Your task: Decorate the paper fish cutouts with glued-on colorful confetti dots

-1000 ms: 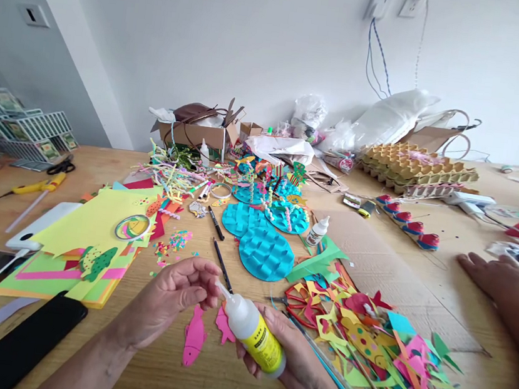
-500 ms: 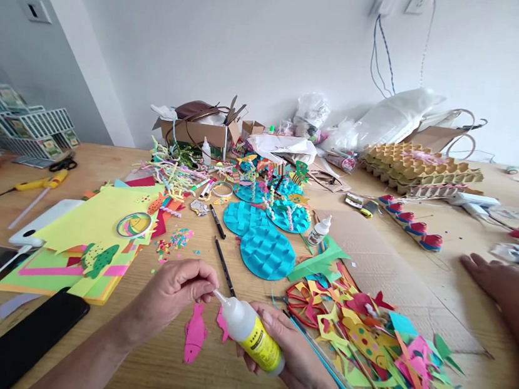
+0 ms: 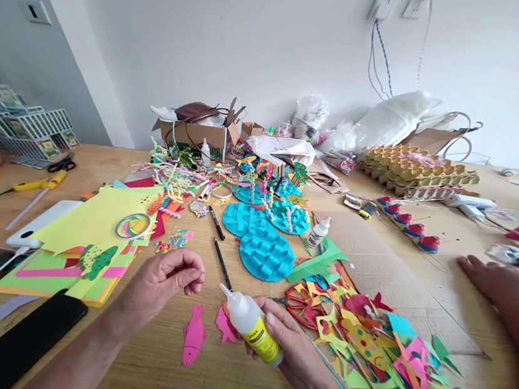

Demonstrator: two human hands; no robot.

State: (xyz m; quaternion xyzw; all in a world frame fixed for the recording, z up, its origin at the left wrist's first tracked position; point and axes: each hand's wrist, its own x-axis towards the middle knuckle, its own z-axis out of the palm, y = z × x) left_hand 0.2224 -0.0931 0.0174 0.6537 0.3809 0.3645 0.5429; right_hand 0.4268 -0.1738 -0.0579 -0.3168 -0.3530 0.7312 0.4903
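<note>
My right hand grips a white glue bottle with a yellow label, its nozzle pointing up and left. My left hand hovers a little left of the nozzle with its fingertips pinched together; whatever they hold is too small to make out. Below the bottle two pink paper fish lie on the wooden table: one whole fish and one partly hidden fish under the bottle.
Blue woven paper discs, black pens, a small glue bottle, a tape roll on yellow sheets, a heap of coloured scraps, a black phone. Another person's hand rests right; an arm far left.
My left hand has come away from the bottle's nozzle, moving left with its fingertips still pinched. The bottle has dipped slightly lower in my right hand.
</note>
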